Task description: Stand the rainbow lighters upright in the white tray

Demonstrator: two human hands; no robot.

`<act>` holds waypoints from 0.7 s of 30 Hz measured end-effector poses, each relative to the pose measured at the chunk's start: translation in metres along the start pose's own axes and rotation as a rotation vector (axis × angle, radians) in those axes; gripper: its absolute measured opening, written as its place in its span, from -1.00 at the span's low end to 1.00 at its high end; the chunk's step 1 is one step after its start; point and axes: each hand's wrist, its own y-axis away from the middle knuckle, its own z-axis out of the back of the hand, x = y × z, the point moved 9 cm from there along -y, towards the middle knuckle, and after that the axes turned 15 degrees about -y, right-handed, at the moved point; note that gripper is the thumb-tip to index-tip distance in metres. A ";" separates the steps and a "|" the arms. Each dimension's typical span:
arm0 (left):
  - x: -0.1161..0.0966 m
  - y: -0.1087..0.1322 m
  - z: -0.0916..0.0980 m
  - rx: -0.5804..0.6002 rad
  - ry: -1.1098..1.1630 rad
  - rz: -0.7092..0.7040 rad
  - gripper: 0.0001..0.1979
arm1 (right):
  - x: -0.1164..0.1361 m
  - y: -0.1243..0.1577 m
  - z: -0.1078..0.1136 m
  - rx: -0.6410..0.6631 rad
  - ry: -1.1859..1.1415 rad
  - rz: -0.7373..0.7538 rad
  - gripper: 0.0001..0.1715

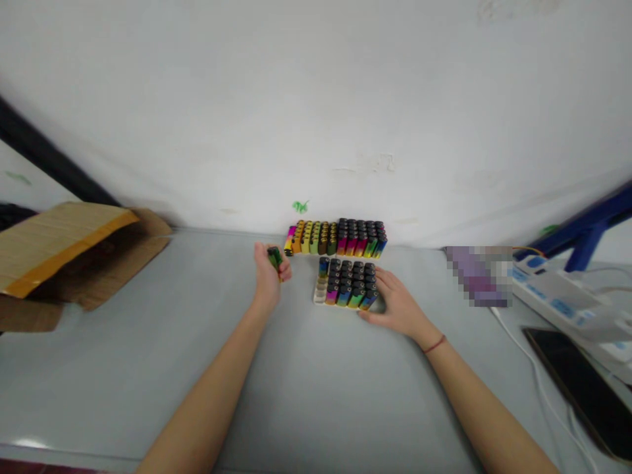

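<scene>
My left hand (pixel 271 275) is closed around green lighters (pixel 275 255) with black tops; how many is hidden by the fingers. To its right, a white tray (pixel 320 299) holds upright lighters (pixel 351 283) in several colours, packed in rows. The tray's leftmost row has one lighter (pixel 323 266) at the back and bare slots in front. My right hand (pixel 395 306) grips the tray's right end, thumb at the near corner and fingers along the side. Behind stand two more blocks of lighters, yellow and orange ones (pixel 313 238) at left, black-topped multicoloured ones (pixel 362 237) at right.
An opened cardboard box (pixel 83 250) lies at the left of the grey table (pixel 306 395). On the right are a white power strip (pixel 567 296), a black phone (pixel 582 388), a white cable (pixel 528 362) and a pixelated purple item (pixel 476 273). A white wall (pixel 316 118) rises behind.
</scene>
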 end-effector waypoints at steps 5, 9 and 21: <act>-0.004 0.005 -0.017 0.177 -0.081 -0.186 -0.57 | 0.000 0.001 0.000 -0.004 0.006 0.000 -0.09; -0.003 0.018 -0.036 0.386 -0.168 -0.263 -0.61 | 0.000 0.000 0.000 -0.003 -0.005 0.005 -0.10; 0.008 0.008 -0.032 0.450 -0.475 -0.277 -0.67 | 0.000 0.000 0.001 -0.005 -0.005 0.006 -0.10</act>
